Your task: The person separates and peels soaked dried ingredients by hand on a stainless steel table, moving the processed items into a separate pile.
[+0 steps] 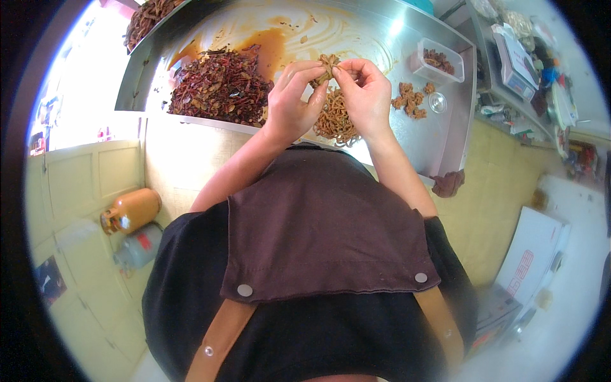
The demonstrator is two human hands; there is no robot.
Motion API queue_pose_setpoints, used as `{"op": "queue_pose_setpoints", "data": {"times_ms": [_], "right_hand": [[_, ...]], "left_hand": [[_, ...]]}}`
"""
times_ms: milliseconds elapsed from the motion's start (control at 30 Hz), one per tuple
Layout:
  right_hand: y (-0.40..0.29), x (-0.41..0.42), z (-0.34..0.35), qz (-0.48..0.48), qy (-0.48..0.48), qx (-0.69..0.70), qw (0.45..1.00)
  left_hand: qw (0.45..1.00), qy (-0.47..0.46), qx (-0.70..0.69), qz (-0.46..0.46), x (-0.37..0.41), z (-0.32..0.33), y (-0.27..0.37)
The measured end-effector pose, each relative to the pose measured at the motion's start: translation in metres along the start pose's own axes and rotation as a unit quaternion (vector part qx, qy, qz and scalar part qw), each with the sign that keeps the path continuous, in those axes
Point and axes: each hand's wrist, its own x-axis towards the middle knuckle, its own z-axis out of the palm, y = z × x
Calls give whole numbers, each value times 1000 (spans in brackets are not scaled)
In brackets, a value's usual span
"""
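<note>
My left hand (296,98) and my right hand (365,93) meet over a shallow stainless-steel tray table (343,28). Between their fingertips they pinch a small ruffled bundle of brown food strands (328,64). Just below it lies a loose heap of similar curly brown strands (336,119), partly covered by the hands. To the left of my left hand is a large pile of wet dark-red chillies and spices (219,88). Right of my right hand, several small knotted brown clusters (409,100) sit on the metal.
A clear plastic box (437,79) holds more brown pieces, near a small clear round lid or dish (437,102). Brown liquid (272,45) smears the tray. A dark cloth (447,184) hangs at its right corner. A scale (518,67) stands farther right; gas cylinders (136,210) are at left.
</note>
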Motion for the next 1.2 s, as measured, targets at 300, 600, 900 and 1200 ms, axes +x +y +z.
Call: {"op": "queue_pose_setpoints", "data": {"times_ms": [300, 600, 900, 1200], "right_hand": [[-11, -2, 4, -239, 13, -140, 961], [-6, 6, -7, -291, -38, -190, 937], [-3, 11, 3, -163, -51, -164, 972], [7, 19, -1, -71, -153, -58, 984]], "left_hand": [[998, 20, 43, 40, 4, -3, -4], [996, 12, 54, 65, 6, -3, -4], [993, 5, 83, 78, -4, 0, -10], [997, 15, 60, 37, -7, -6, -9]]}}
